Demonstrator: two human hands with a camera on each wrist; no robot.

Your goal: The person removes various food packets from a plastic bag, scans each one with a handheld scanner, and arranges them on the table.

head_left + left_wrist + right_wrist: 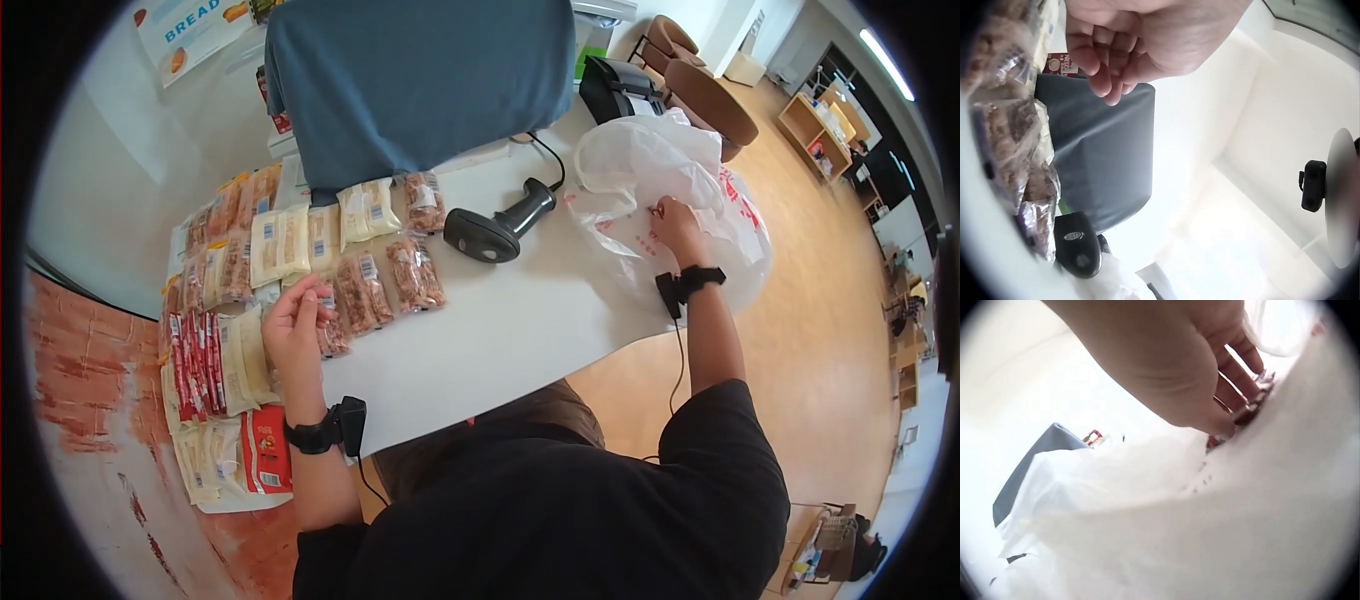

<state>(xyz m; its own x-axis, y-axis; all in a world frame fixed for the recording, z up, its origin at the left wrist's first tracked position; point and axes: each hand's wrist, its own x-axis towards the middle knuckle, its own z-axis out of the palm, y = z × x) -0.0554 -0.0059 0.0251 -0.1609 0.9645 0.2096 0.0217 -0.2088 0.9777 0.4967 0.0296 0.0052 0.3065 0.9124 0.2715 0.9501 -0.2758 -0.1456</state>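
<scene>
My right hand (682, 232) is inside the opening of a white plastic bag (625, 160) with red print. In the right wrist view, its thumb and fingers hold a small shiny packet (1249, 414), dark red-brown and mostly hidden by the fingers and the bag. Loosely curled and holding nothing, my left hand (292, 330) hovers over the snack packs at the left of the table. Close by its fingers lie clear packs of brown crumbly food (364, 290). A black barcode scanner (490, 232) lies between the two hands.
Cream-coloured packs (280, 245), red sticks (195, 360) and a red pack (266, 450) fill the white table's (450, 350) left side. A grey cloth (420, 90) covers something at the back. Behind the bag stands a black machine (612, 90); brown chairs (710, 100) are beyond.
</scene>
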